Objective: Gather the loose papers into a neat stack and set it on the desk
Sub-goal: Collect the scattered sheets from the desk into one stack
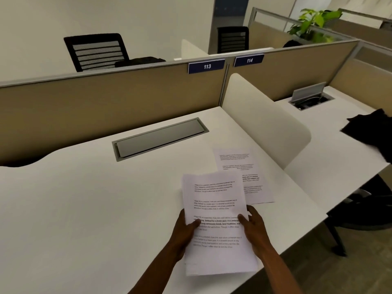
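I hold a sheaf of printed papers [216,225] above the near edge of the white table [84,209], my left hand [184,232] gripping its left side and my right hand [253,227] its right, thumbs on top. One more printed sheet [244,166] lies flat just beyond, partly under the sheaf. Farther back are a closed grey cable flap [161,137], a beige partition [106,98] with signs 113 and 114, and a cream divider [265,122] on the right.
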A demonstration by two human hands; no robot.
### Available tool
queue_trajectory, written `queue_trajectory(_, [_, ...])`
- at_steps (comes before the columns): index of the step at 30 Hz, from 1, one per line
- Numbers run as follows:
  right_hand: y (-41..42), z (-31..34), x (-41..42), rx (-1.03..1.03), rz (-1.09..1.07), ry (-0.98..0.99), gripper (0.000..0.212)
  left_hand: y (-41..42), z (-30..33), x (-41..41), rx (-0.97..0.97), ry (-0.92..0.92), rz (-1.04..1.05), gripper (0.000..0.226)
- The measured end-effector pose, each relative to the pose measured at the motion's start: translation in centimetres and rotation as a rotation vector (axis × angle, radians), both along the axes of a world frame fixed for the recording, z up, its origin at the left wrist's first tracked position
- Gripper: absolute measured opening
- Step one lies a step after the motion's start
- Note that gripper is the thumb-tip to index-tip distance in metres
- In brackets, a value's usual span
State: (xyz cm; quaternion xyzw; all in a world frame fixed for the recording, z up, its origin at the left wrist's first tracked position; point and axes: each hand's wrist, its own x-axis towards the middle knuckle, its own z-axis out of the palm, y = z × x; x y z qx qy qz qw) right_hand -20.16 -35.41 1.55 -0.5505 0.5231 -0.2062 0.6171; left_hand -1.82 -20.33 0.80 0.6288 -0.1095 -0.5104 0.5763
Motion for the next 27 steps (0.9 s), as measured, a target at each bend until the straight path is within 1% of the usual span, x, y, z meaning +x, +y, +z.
queue_trajectory(3, [-3.4,0.2,-0.8,0.001,-0.041,-0.04,0.046,-4.7,0.1,-1.8,0.086,-0.068,0.101,0.056])
queue_trajectory(6, [-6.0,0.2,-0.9,0.029,-0.029,-0.055,0.044,-9.9,0.9,-3.8,0.18,-0.081,0.177,0.058])
queue_trajectory(9, [-8.8,-0.1,-1.2,-0.039,-0.079,-0.031,0.038,-14.2,1.4,-4.9,0.213,-0.172,0.117,0.064])
queue_trajectory(12, [-12.3,0.0,-1.9,-0.088,-0.114,-0.028,0.026,-17.0,1.6,-4.7,0.19,-0.247,0.107,0.056])
queue_trajectory(16, [-16.9,-0.2,-2.1,-0.157,-0.079,0.039,0.02,-19.9,1.2,-3.6,0.193,-0.266,0.107,0.053])
queue_trajectory(18, [-18.7,-0.3,-1.7,-0.192,-0.055,0.092,0.02,-21.0,0.9,-3.3,0.22,-0.253,0.07,0.055])
queue_trajectory(21, [-20.4,-0.6,-1.0,-0.242,-0.034,0.172,0.023,-22.2,0.3,-3.2,0.305,-0.284,-0.039,0.068])
queue_trajectory(23, [-21.2,-1.0,-0.7,-0.295,-0.015,0.232,0.028,-22.9,-0.1,-3.4,0.382,-0.357,-0.12,0.076])
queue_trajectory(25, [-21.8,-1.3,-0.5,-0.337,0.007,0.281,0.03,-23.4,-0.2,-3.6,0.474,-0.464,-0.177,0.077])
queue_trajectory(27, [-22.2,-1.6,-0.4,-0.363,0.026,0.314,0.029,-23.9,-0.4,-3.9,0.525,-0.527,-0.161,0.076])
